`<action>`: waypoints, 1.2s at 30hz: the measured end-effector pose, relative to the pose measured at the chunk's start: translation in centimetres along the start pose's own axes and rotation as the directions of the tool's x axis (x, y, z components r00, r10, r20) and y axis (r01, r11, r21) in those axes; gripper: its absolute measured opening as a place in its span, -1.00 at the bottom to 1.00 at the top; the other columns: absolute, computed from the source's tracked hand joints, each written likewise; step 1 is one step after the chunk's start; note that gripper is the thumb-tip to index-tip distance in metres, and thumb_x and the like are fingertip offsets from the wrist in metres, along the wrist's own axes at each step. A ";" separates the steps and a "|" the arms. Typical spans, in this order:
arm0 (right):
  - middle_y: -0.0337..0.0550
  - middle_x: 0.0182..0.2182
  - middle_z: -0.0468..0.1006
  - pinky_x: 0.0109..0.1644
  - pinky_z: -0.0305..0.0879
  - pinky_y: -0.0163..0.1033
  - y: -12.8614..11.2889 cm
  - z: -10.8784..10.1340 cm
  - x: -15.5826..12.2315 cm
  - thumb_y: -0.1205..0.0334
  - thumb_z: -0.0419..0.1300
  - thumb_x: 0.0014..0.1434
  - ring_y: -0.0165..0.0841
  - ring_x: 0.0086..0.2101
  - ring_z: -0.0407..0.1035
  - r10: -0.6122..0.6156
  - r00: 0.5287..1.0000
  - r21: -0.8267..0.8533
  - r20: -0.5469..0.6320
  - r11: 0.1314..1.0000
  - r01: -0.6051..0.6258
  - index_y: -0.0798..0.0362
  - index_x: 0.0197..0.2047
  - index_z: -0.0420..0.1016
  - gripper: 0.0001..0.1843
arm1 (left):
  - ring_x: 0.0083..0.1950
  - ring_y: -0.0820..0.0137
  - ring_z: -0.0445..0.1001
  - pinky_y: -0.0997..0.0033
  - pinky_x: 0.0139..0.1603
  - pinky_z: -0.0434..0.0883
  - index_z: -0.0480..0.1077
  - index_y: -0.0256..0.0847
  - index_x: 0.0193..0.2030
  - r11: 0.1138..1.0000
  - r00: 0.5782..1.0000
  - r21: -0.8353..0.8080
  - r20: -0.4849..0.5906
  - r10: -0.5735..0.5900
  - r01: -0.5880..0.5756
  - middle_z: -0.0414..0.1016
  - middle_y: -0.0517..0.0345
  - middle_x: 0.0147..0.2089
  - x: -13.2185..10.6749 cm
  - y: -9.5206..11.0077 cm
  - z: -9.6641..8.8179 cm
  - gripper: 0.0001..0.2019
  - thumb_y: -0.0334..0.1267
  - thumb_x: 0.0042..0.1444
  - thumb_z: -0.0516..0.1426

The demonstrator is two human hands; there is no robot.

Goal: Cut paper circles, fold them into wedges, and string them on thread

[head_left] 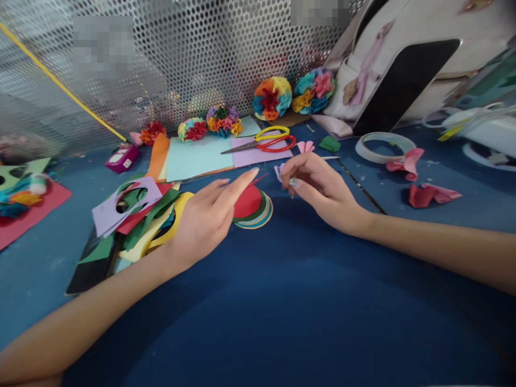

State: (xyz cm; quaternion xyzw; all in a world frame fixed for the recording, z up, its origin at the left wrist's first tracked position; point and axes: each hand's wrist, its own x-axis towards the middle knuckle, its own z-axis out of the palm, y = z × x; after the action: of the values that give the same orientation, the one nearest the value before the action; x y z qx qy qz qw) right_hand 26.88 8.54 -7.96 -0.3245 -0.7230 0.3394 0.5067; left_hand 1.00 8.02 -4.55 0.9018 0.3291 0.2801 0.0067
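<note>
My left hand [207,215] reaches over the left side of a stack of round paper discs [252,207], with red on top and green, pale and blue edges below. Its index finger is stretched out, and nothing shows in its grip. To the right of the stack, my right hand [324,193] is raised with fingers curled and the thumb close to them. Whatever lies between those fingertips is too small or hidden to make out. A small purple paper piece [279,172] is just beyond them. Scissors [262,142] with yellow and red handles lie behind, on light blue and lilac sheets [199,156].
Cut paper scraps [127,201] are piled at left, partly over a dark flat object [86,271]. Ruffled paper flowers [272,99] line the perforated metal panel [193,54]. A tape roll [385,147], a black phone-like slab [407,86] and a pale bag [423,27] stand at right.
</note>
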 end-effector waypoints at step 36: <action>-0.17 -0.24 0.58 -0.14 0.37 -0.34 -2.0 0.5 -1.4 0.43 0.16 0.41 -0.42 -0.23 0.46 -0.075 0.792 0.047 0.606 0.997 0.058 0.05 -0.15 0.45 -0.90 | 0.35 0.39 0.49 0.50 0.34 0.48 0.59 -0.21 0.13 0.721 0.720 -0.268 0.121 0.683 -0.639 0.59 0.21 0.25 -4.3 3.2 -0.4 -0.69 -0.29 0.40 0.07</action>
State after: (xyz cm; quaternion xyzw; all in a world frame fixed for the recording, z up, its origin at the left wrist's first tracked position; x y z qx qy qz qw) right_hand 26.55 6.22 -7.15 -0.1662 -0.8538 0.4168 0.2639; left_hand 0.02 2.92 -5.73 0.9781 -0.0499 0.1989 0.0345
